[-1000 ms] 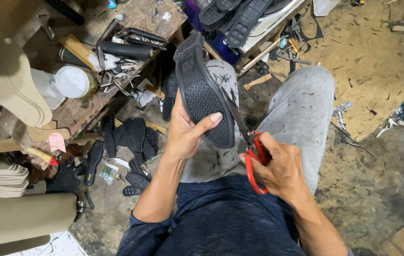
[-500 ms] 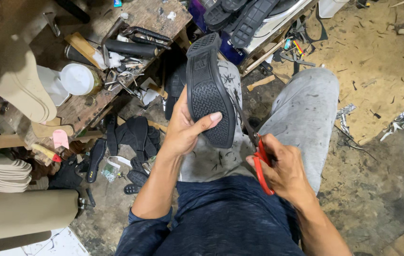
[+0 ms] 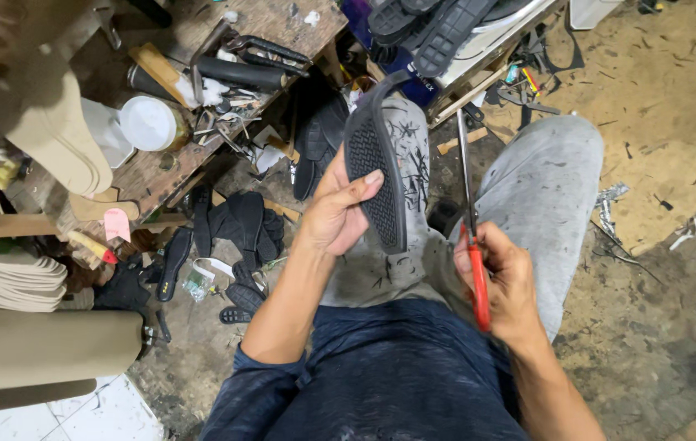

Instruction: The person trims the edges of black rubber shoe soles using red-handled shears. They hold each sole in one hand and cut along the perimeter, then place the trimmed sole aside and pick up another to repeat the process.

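Over my lap: I hold one black rubber sole (image 3: 376, 175) upright, its textured tread facing me, above my grey trouser knee (image 3: 540, 204).
Left hand: my left hand (image 3: 335, 214) is clenched around the sole's near edge, thumb laid across the tread, fingers behind it.
Right hand: my right hand (image 3: 504, 282) grasps the red handles of one pair of scissors (image 3: 470, 220); the steel blades point up and away, close together, just beside the sole but apart from it.
Labels and packages: one white round tub (image 3: 150, 122) stands on the wooden workbench (image 3: 274, 24) at upper left; one small pink tag (image 3: 116, 224) sticks out at the bench's front edge; one small clear packet (image 3: 198, 283) lies on the floor by the dark strap pieces (image 3: 237, 224).
Change since half a second ago: the scissors have swung from low and tilted by my hip to nearly upright; the sole has turned narrower toward me and sits a little lower.
Count: two hands, one sole in hand, one pair of scissors, one stack of beige insoles (image 3: 9, 273) at left, one beige roll (image 3: 42, 351) below it.
Further off: several dark soles (image 3: 438, 24) lie piled at top centre; I cannot tell how many.
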